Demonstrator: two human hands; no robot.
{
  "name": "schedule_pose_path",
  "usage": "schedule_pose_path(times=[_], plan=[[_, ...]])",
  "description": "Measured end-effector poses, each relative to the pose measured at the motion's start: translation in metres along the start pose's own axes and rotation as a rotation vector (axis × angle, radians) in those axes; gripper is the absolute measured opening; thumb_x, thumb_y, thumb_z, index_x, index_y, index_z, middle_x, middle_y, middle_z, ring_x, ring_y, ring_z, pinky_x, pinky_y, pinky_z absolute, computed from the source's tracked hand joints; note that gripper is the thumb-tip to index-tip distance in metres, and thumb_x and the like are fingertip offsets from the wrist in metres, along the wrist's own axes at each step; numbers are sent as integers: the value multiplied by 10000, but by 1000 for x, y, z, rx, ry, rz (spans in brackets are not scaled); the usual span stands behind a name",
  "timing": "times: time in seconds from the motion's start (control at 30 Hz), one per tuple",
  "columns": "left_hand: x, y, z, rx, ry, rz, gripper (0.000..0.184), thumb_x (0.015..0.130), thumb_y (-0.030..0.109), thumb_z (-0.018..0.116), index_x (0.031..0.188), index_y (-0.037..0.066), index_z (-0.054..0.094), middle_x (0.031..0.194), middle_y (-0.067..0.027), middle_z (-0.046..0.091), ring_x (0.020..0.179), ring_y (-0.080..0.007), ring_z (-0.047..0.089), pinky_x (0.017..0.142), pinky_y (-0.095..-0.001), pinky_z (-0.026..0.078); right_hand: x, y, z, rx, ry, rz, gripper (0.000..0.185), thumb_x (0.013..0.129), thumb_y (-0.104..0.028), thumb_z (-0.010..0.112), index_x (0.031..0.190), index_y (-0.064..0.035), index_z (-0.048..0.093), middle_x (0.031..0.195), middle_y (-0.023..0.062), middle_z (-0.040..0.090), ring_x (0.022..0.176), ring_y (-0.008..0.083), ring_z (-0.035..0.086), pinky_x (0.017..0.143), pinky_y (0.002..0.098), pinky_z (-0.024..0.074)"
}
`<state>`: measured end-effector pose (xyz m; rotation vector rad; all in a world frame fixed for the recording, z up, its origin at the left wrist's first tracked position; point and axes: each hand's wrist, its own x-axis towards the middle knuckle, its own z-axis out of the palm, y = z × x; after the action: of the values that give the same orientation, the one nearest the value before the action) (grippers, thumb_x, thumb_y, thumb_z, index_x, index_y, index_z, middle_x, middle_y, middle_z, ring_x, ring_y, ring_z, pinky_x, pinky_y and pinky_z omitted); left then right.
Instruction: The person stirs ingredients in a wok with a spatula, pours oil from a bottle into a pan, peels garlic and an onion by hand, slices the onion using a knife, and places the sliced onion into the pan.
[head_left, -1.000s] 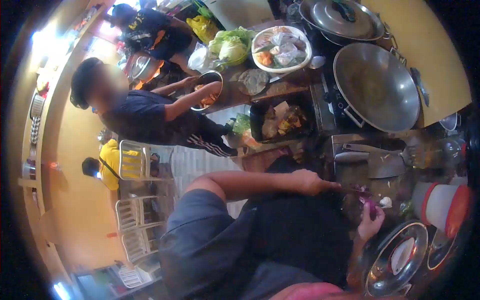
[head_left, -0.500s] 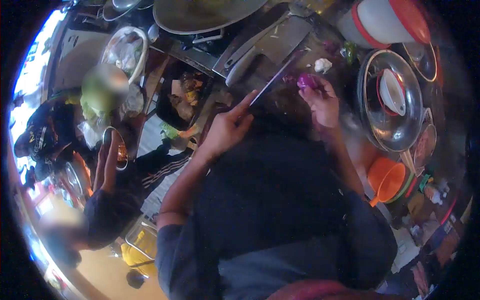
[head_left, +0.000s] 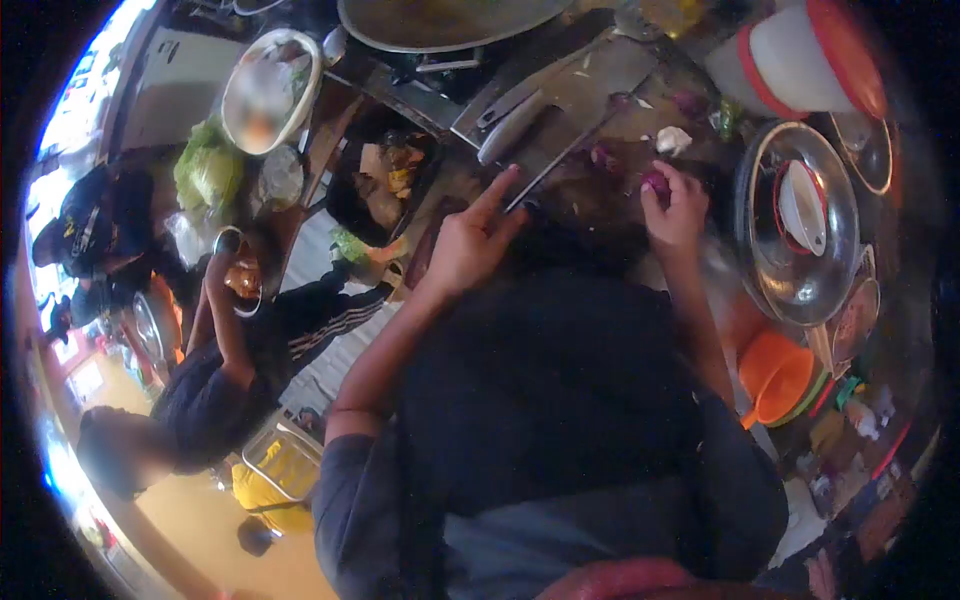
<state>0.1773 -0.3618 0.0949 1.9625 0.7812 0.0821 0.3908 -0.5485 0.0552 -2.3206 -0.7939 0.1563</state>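
My left hand is wrapped round the handle of a long knife, its index finger stretched along the top and the blade slanting up and right. My right hand has its thumb and fingers round a purple onion, right of the knife. Purple pieces lie on the dark work surface between the blade and that onion. A white garlic-like bulb sits just above my right hand. Beyond the knife lies a broad cleaver.
At the top is a large wok. Glass lids and a red-rimmed container stand on the right, with an orange dipper below. A black bin is left of my hands. A co-worker reaches into a bowl.
My view has swung round from a second ago. Over the last half second, my right hand has lowered slightly with the onion. The knife stays in my left hand.
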Motion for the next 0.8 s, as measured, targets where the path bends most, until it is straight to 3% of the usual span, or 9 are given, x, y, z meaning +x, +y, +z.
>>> schedule_pose_path(times=[0.03,0.17,0.2,0.3,0.43,0.5,0.57,0.67,0.8], plan=[[-3,-5,0,-32,11,-54,584,860,292,627,1395,286,393,921,-175,666,789,-342,661,705,-407,529,7,-4,0,-477,128,-220,500,817,-370,675,1226,-113,551,1156,185,565,1061,352,544,873,466,446],[-16,-16,-15,-1,201,37,554,856,267,623,1371,214,429,981,-201,652,877,-347,653,756,-435,520,25,-63,5,-211,-149,-333,661,763,-490,678,1299,-146,499,1300,254,443,1154,436,462,950,510,394],[-18,-2,-27,-51,123,-93,548,849,247,617,1362,184,436,1016,-191,649,856,-365,650,753,-437,521,24,-82,7,-222,-266,-259,724,747,-510,688,1332,-149,462,1326,266,415,1163,436,458,951,516,395],[-20,-30,-18,-11,324,86,511,863,255,584,1352,186,453,948,-164,664,786,-350,655,709,-418,525,18,-94,31,-429,-380,-296,802,692,-441,764,1359,-154,423,1311,242,417,1212,403,415,1010,484,352],[-37,-36,-25,-127,345,-12,513,861,275,585,1353,202,459,908,-167,667,765,-338,656,703,-410,520,14,-70,39,-295,-407,-456,561,743,-306,743,1221,-103,531,1249,208,450,1168,386,429,995,468,354],[-42,-43,-27,-158,269,-95,516,892,250,565,1386,239,415,1056,-182,638,831,-386,644,737,-426,515,15,-56,39,-195,-423,-476,435,773,-256,720,1145,-77,581,1218,205,468,1131,382,453,972,466,370],[-48,-42,-31,-151,282,-123,501,896,259,566,1378,248,429,1036,-193,640,788,-346,665,735,-419,513,14,-52,42,-25,-436,-477,208,816,-154,667,986,-39,630,1127,193,522,1048,360,510,897,440,419],[-52,-44,-26,-201,252,-216,484,896,262,568,1365,253,450,1009,-200,649,755,-294,676,725,-425,508,19,-57,38,-14,-474,-433,146,824,-111,649,939,-21,637,1006,165,582,955,327,561,845,401,450],[-57,-72,-16,-323,504,-139,481,902,211,568,1365,152,454,1250,-127,584,1079,-239,603,926,-335,460,45,-113,30,135,-432,-432,159,833,-107,660,969,-25,647,943,120,640,883,263,608,816,357,473]])
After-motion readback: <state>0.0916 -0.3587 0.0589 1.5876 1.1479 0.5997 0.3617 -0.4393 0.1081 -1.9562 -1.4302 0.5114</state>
